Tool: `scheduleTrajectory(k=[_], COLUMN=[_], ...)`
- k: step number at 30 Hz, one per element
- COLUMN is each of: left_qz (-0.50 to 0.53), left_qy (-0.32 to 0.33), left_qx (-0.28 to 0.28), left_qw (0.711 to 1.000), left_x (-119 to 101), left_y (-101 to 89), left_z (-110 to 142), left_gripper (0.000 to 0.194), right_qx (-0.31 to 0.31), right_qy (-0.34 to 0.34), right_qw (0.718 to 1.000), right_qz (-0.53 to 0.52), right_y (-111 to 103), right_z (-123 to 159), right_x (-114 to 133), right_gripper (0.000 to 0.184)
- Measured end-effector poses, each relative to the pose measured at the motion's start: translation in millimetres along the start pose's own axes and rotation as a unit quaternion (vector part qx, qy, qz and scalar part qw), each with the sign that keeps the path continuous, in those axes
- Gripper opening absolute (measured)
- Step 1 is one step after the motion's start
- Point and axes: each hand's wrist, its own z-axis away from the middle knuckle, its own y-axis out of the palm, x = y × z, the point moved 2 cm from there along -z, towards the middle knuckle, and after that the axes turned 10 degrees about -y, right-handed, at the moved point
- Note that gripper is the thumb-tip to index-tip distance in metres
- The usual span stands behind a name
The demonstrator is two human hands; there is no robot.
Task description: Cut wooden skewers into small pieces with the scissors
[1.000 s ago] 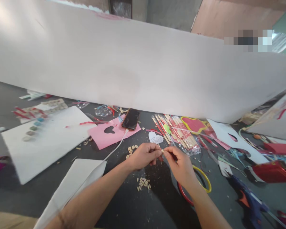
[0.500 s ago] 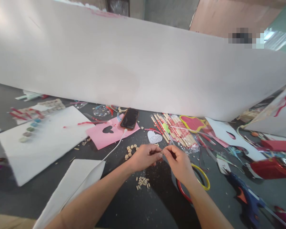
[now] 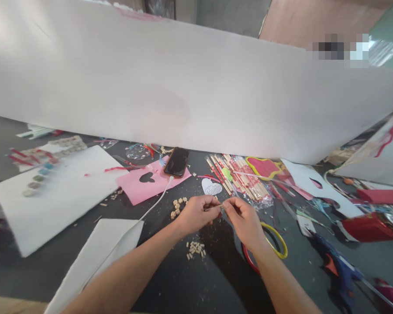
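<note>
My left hand (image 3: 199,213) and my right hand (image 3: 244,218) meet above the dark table, fingertips pinched close together. Between them is a tiny, thin, pale piece, mostly hidden by the fingers, too small to name. Below the hands lies a pile of short cut wooden stick pieces (image 3: 195,249). Left of my left hand sits a cluster of small pale flower-shaped pieces (image 3: 177,206). A white paper heart with a drawn pattern (image 3: 212,186) lies just beyond the fingers. Under my right forearm are a yellow ring (image 3: 283,244) and a red ring (image 3: 247,257), partly covered.
Farther back lie a phone (image 3: 177,162) with a white cable, pink paper (image 3: 131,185) and bundled chopsticks (image 3: 222,170). A glue gun (image 3: 340,270) and red can (image 3: 367,227) stand right. White boards (image 3: 62,192) lie left; a tall white panel (image 3: 170,87) stands behind.
The view has shifted very slightly. Both hands stay pinched together at nearly the same spot, with only small finger movement.
</note>
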Motion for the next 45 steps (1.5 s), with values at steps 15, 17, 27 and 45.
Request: scheduleTrajectory(k=[15, 17, 27, 45], left_qz=[-0.005, -0.006, -0.015, -0.002], left_qy=[-0.013, -0.014, -0.009, 0.040], left_qx=[-0.020, -0.024, -0.013, -0.027], left_qw=[1.000, 1.000, 1.000, 0.999], left_x=[3, 2, 1, -3], left_y=[1.5, 1.4, 0.3, -8.6], left_z=[-2, -2, -1, -1], left_gripper=[0.018, 0.018, 0.021, 0.021], right_qx=[-0.026, -0.026, -0.021, 0.026], right_qy=[-0.001, -0.002, -0.004, -0.015], right_qw=[1.000, 1.000, 1.000, 0.996], right_qz=[0.004, 0.005, 0.006, 0.082], right_y=[0, 0, 0, -7], right_z=[-1, 0, -1, -6], right_x=[8, 8, 7, 11], right_gripper=[0.026, 0.025, 0.027, 0.031])
